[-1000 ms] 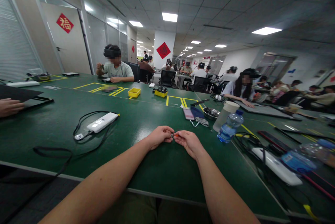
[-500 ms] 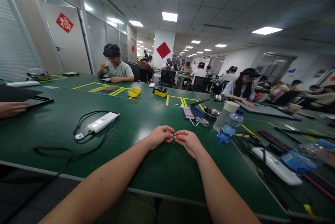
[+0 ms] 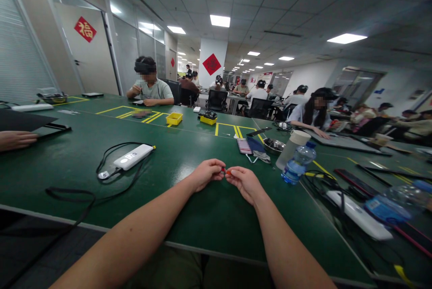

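Orange part [image 3: 228,172] (one) pinched between left hand [image 3: 205,173] and right hand [image 3: 245,182].

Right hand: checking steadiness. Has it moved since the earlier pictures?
No. The right hand keeps its spot left of the water bottle, its fingers pinching the small orange part.

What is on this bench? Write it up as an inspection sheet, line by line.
surface: green table with yellow marking lines.
job's things: small orange part, held just above the table.
clutter: water bottle, lidded cup, metal bowl, yellow tray farther off.
fingers: left hand and right hand both pinch the small orange part.
cables: black cable loops from the white power bank.
surroundings: open office; other people seated at neighbouring tables.
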Motion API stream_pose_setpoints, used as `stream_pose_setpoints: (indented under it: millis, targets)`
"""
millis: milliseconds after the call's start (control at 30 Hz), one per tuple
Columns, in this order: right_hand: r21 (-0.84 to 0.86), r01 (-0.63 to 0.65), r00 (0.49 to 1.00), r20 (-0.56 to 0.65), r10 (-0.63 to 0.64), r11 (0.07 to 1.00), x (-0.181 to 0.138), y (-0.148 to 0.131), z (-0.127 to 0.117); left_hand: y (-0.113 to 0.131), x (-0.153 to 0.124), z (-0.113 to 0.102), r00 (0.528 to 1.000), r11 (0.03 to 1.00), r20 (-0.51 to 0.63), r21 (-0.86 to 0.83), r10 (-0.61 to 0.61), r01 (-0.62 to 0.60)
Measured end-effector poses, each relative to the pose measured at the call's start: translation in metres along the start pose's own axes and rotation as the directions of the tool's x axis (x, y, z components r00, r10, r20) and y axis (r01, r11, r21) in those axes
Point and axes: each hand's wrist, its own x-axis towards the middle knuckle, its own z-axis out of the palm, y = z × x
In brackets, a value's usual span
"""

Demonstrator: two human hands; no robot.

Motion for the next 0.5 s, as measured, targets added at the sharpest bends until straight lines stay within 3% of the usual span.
stream_pose_setpoints:
  millis: [500]
  targets:
    - [-0.049,-0.032,0.998,-0.056,0.03,0.998,0.005,0.0057,-0.0038,-0.0044,0.0007,-0.0001,1.0,0.995,0.003,0.097,0.007,-0.007]
